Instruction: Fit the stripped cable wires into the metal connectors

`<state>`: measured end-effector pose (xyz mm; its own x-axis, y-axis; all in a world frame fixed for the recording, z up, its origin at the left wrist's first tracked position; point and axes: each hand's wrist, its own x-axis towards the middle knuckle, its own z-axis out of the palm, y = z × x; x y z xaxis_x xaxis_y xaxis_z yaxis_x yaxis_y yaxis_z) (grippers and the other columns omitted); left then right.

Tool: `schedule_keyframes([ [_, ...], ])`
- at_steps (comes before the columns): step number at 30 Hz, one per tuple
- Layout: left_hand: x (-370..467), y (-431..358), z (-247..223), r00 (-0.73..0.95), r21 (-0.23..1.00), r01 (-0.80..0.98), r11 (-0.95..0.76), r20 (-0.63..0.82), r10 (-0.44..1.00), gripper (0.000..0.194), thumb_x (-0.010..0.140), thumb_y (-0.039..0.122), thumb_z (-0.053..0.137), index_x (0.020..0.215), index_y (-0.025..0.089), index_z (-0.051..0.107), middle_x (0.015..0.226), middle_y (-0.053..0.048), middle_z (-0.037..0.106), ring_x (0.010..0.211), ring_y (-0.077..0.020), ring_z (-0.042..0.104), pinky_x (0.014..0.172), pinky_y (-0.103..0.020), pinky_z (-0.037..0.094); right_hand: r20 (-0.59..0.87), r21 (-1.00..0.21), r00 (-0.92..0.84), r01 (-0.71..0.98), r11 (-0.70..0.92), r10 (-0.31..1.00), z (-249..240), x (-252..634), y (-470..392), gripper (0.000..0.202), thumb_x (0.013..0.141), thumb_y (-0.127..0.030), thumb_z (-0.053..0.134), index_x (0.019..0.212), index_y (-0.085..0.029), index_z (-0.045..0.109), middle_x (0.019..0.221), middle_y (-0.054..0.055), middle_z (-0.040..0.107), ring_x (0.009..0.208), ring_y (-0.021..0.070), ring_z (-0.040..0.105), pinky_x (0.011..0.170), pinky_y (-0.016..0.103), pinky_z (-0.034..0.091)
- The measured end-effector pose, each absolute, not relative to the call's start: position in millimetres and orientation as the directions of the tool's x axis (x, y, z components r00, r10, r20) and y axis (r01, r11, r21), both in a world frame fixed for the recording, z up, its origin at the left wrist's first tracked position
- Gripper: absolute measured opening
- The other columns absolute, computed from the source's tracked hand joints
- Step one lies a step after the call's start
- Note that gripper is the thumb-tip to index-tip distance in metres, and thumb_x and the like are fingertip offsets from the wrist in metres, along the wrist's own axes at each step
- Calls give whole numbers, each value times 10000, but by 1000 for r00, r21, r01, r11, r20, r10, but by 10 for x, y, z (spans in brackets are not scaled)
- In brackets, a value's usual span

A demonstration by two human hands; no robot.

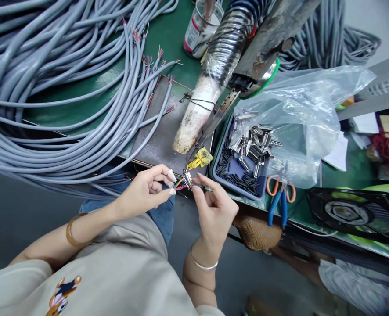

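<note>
Just left of the plastic tray (261, 186), your right hand (216, 206) pinches a connector (188, 178), a slim metal strip with a row of pins, closed between thumb and forefinger. Farther left of the tray, your left hand (149, 188) has thumb and forefinger, tipped with white covers, slightly apart at the thin coloured wires (180, 184) joined to that strip; I cannot tell whether they grip them. Inside the tray lie shiny, angular metal shells (255, 149) and short matte black tubes (243, 182). A crumpled, translucent bag (313, 131) slumps against its right side. Smooth grey cables (66, 162) curve well to its left.
</note>
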<state>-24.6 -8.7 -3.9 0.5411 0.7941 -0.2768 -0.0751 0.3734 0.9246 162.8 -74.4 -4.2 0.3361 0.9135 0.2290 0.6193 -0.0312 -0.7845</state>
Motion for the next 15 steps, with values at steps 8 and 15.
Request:
schedule_keyframes([
  [8, -245, -168, -118, 485, 923, -30, -383, 348, 802, 115, 953, 100, 651, 999, 154, 741, 973, -83, 748, 846, -141, 688, 721, -218, 536, 81, -876, 283, 478, -67, 956, -6, 1579, -677, 220, 947, -347, 678, 1058, -210, 809, 704, -14, 682, 495, 70, 384, 486, 230, 345],
  [15, -173, -196, -105, 447, 834, 142, -533, 426, 786, 127, 975, 70, 581, 922, 156, 658, 918, -68, 716, 740, -112, 640, 653, -198, 505, 98, -874, 293, 483, -59, 951, -28, 1565, -721, 228, 957, -369, 679, 1078, -221, 804, 728, 1, 709, 532, 96, 511, 502, 240, 391],
])
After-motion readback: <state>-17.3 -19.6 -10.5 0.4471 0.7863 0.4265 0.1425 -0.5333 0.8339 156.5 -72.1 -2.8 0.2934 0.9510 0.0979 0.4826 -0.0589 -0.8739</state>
